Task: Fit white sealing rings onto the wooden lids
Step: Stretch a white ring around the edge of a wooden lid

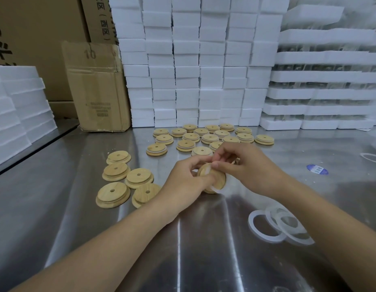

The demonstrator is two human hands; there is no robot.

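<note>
A wooden lid (213, 179) is gripped by the curled fingers of the left hand (186, 179) over the steel bench (77, 218), and a white sealing ring (205, 172) is pinched against its upper edge by the right hand (248, 167). Several bare lids (119, 180) are laid to the left of the hands, loose rings (277, 226) are piled beside the right forearm, and lids already fitted with rings (206, 137) are spread behind the hands. Stacks of white foam blocks (193, 60) and a cardboard box (96, 87) are placed at the far end of the bench.
</note>
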